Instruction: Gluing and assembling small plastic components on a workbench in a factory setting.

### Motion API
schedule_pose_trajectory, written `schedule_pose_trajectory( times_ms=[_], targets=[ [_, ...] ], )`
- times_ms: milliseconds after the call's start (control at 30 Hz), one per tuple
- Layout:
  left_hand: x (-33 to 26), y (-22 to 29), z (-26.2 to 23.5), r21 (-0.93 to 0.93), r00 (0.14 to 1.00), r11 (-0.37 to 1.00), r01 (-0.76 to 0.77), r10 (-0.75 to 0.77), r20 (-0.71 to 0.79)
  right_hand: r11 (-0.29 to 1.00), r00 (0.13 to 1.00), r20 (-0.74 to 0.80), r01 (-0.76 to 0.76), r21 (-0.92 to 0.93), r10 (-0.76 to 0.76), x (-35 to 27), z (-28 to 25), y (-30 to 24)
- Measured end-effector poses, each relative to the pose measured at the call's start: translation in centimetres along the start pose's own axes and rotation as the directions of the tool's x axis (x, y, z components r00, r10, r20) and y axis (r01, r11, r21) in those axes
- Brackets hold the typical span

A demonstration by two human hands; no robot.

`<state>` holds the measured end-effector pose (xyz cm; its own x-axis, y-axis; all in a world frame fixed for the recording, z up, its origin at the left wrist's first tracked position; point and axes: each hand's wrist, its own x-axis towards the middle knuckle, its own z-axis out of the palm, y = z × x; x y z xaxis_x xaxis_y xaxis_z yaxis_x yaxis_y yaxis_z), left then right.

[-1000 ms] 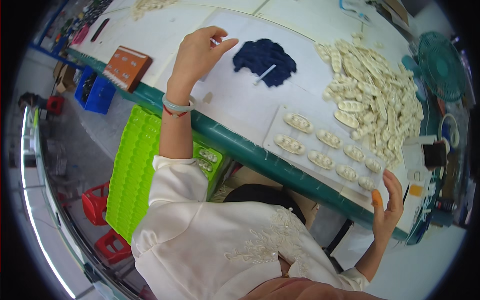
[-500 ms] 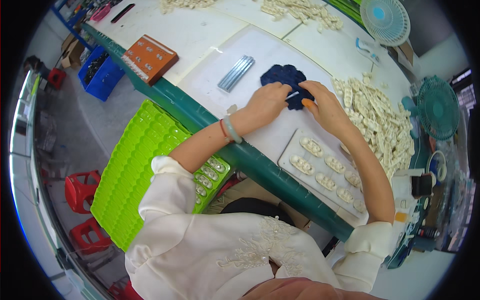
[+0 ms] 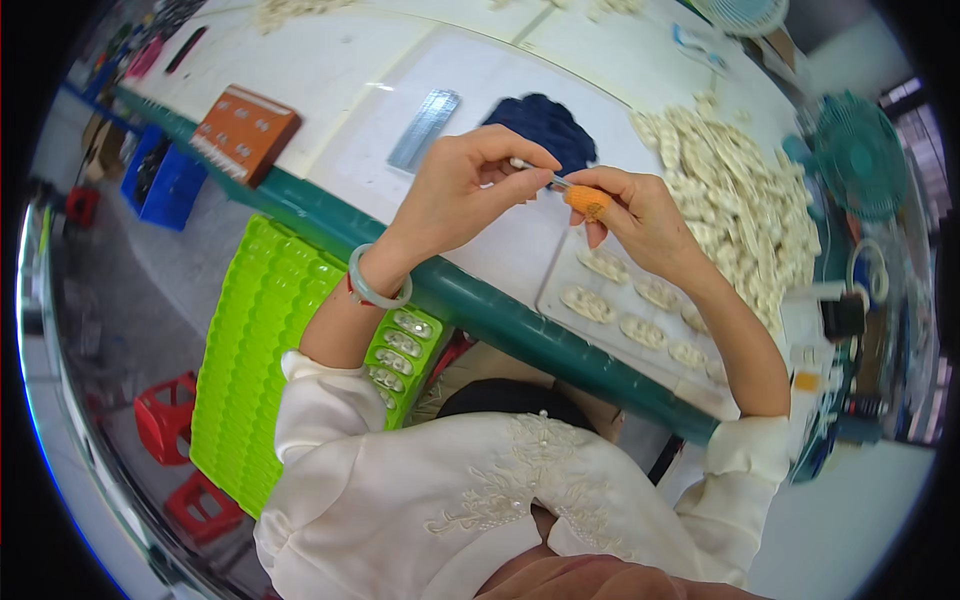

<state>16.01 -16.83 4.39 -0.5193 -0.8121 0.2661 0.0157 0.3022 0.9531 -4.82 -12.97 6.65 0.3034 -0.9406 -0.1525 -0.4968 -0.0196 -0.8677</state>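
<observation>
My left hand [image 3: 465, 190], with a pale bangle at its wrist, is closed in a pinch on a thin silvery rod [image 3: 558, 182]. A small whitish tip [image 3: 517, 163] pokes out between its fingers; whether it belongs to the rod I cannot tell. The rod's other end is pinched by my right hand [image 3: 640, 220], which wears an orange finger cover [image 3: 588, 201]. Both hands are raised above the white table, in front of a dark blue scalloped cloth pad [image 3: 545, 128]. A flat bundle of silvery strips [image 3: 425, 130] lies left of the pad.
Cream-coloured oval pieces lie in a large pile [image 3: 730, 200] at the right. A pale tray [image 3: 610, 325] holds several such pieces near the table's green edge [image 3: 500, 305]. At left are an orange-brown block [image 3: 245, 132] and bright green moulded trays [image 3: 260, 350]. A green fan [image 3: 858, 155] stands far right.
Both hands have come off the blue pad toward me, lifting the thin rod between them. My left hand has turned, its fingers now pointing right. The head view has shifted slightly.
</observation>
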Motion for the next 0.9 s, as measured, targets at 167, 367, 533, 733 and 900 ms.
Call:
schedule_pose_trajectory(
  times_ms=[167, 367, 533, 733, 900],
  targets=[
    [-0.5, 1.6, 5.3, -0.291, 0.986, 0.953, 0.081, -0.034, 0.164, 0.934, 0.993, -0.068, -0.067, 0.350, 0.097, -6.6, -0.1, 0.1],
    [0.0, 3.3, 10.8, -0.228, 0.865, 0.937, 0.265, -0.127, 0.485, 0.936, 0.940, -0.205, -0.212, 0.280, 0.275, -16.6, -4.2, 3.0],
    [3.2, 4.4, 17.3, 0.073, 0.753, 0.992, 0.102, -0.126, 0.646, 0.973, 0.784, -0.590, -0.230, 0.014, 0.194, -24.1, -8.4, 8.7],
    [5.6, 2.0, 24.8, 0.084, 0.731, 0.996, 0.035, -0.083, 0.677, 0.967, 0.835, -0.522, -0.244, -0.069, 0.174, -24.2, -6.6, 12.0],
    [6.3, 1.3, 27.1, 0.213, 0.692, 0.977, -0.029, -0.134, 0.709, 0.961, 0.816, -0.508, -0.251, 0.117, 0.275, -23.9, -6.8, 13.6]
  ],
)
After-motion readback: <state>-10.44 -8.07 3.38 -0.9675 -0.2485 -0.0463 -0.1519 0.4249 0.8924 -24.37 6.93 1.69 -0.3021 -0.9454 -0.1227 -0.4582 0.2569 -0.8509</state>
